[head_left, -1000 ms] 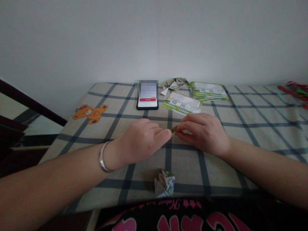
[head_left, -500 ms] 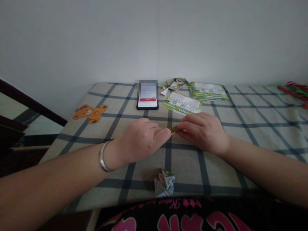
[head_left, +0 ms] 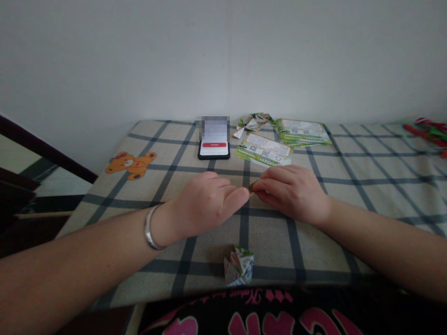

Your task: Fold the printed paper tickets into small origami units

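My left hand, with a silver bangle on the wrist, rests on the checked cloth with its fingers pinched together. My right hand meets it at the fingertips. Between the two hands sits a small folded piece of printed paper, mostly hidden by the fingers; both hands pinch it. A finished folded paper shape stands on the cloth near my body, just below the hands.
A phone lies lit at the far side of the table. Beside it are green printed leaflets, a second stack and folded paper pieces. Red and green items lie at the far right. A bear print marks the cloth's left.
My right hand has slid slightly left, covering more of the small folded paper. The left hand stays almost still.
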Available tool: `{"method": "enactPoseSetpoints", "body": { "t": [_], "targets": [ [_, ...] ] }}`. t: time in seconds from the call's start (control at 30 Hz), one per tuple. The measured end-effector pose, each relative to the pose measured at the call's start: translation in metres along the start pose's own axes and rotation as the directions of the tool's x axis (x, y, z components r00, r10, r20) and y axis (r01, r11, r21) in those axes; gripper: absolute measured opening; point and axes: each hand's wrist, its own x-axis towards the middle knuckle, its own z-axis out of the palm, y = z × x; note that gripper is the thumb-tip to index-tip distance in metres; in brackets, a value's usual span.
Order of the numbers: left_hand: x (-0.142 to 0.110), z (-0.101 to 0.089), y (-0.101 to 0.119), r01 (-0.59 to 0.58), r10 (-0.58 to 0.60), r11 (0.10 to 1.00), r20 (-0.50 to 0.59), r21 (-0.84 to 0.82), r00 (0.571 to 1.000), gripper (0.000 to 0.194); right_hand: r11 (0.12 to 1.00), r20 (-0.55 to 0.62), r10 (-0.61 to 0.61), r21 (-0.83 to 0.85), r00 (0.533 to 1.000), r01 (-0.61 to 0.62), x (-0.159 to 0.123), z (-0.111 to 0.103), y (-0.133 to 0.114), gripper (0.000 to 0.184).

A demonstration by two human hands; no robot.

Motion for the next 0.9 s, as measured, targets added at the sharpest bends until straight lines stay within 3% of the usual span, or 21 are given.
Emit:
{"method": "enactPoseSetpoints", "body": {
  "t": [0.27,0.47,0.63,0.9],
  "targets": [
    [-0.0024,0.0034,-0.0027,0.005,-0.004,1.000,0.009,-0.007,1.000,0.015,0.993,-0.043,0.117,-0.028,0.992,-0.119,-0.0011,-0.0017,0.0008,0.021],
    [-0.0034,0.0032,-0.0047,-0.014,0.014,1.000,0.015,0.019,1.000,0.009,0.934,0.025,0.303,0.189,0.953,-0.302,0.0004,0.0003,-0.0005,0.020],
    [-0.0048,0.0063,-0.0047,0.033,-0.033,0.999,0.009,0.006,0.999,0.005,0.873,0.136,0.317,0.344,0.939,-0.345,0.0029,-0.0001,-0.0032,0.016],
    [-0.0003,0.0072,-0.0016,0.182,-0.182,0.980,0.011,-0.085,0.983,0.011,0.806,0.154,0.339,0.461,0.928,-0.371,0.0054,-0.0004,-0.0041,0.008]
  ]
}}
